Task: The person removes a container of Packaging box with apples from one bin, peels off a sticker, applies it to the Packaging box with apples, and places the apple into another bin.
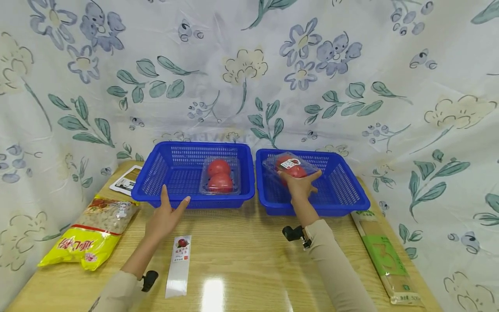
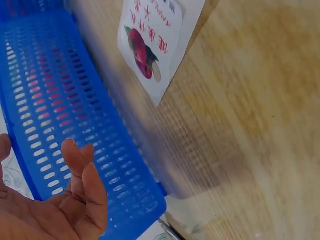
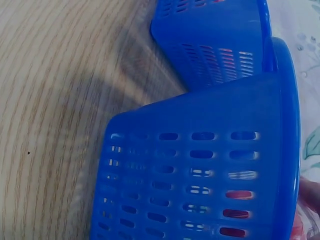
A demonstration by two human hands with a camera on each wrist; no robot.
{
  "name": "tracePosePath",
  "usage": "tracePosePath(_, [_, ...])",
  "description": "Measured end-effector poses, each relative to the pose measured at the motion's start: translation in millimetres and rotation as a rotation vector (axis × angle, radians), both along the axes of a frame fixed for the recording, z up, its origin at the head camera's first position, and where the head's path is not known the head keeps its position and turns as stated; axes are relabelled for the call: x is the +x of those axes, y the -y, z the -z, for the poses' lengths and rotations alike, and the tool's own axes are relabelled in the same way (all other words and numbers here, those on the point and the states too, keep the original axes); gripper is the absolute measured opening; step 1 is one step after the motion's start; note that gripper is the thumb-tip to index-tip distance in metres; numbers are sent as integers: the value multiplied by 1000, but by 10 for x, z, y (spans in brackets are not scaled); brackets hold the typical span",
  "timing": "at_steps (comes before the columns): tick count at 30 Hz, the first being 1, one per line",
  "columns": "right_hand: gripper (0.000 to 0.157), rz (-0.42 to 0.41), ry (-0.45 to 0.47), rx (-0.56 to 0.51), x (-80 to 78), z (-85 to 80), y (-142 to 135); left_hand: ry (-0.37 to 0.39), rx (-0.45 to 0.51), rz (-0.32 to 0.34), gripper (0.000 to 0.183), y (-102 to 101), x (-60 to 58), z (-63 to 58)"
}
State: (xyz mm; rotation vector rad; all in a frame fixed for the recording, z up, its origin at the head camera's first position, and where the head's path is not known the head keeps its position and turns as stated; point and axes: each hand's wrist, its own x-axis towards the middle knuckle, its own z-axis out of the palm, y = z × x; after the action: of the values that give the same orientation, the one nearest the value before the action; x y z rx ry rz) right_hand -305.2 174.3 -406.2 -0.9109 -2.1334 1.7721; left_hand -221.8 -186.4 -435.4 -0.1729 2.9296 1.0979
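Plastic clamshell (image 1: 289, 163) of red fruits (image 1: 298, 172) is tilting at the rear-left corner of the right blue basket (image 1: 331, 209), long axis running roughly sideways, the nearer right hand (image 1: 300, 185) gripping it while the empty left hand (image 1: 163, 221) is holding fingers wide by the left blue basket (image 1: 230, 200).

Two blue baskets (image 1: 195, 202) (image 1: 339, 211), two clear boxes (image 1: 221, 177) (image 1: 291, 164)
On the table (image 1: 241, 247) lay three packets (image 1: 93, 234) (image 1: 127, 180) (image 1: 383, 255) and one label strip (image 1: 180, 264).

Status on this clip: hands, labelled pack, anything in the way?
Right hand gripping labelled pack, tilted, at right basket. Left hand empty, at left basket's near side. No obstruction visible above pack; underside hidden.
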Motion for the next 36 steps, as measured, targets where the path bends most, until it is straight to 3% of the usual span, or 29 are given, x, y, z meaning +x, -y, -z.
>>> tracePosePath(4, [136,17,-1,1,-6,-4,-2,-15,-82,-36,106,-63,-15,-19])
tracePosePath(8, [136,23,0,-6,-13,-10,3,-89,-191,-48,103,-299,73,-104])
tracePosePath(12, [136,18,-5,-27,-22,-40,15,-156,-201,44,99,-754,122,-205])
tracePosePath(15, [135,27,-7,-37,-31,-44,19,-176,-176,129,97,-1151,69,-230])
tracePosePath(19, [136,38,-14,-26,-30,-19,30,-149,-141,208,97,-1589,-53,-163])
tracePosePath(22, [135,43,-27,-13,-21,6,42,-114,-128,241,100,-1810,-143,-75])
tracePosePath(28, [135,57,-27,15,-3,41,51,-90,-118,269,104,-2045,-252,55])
tracePosePath(36, [135,62,-17,49,-8,33,59,-89,-125,268,104,-2144,-276,122])
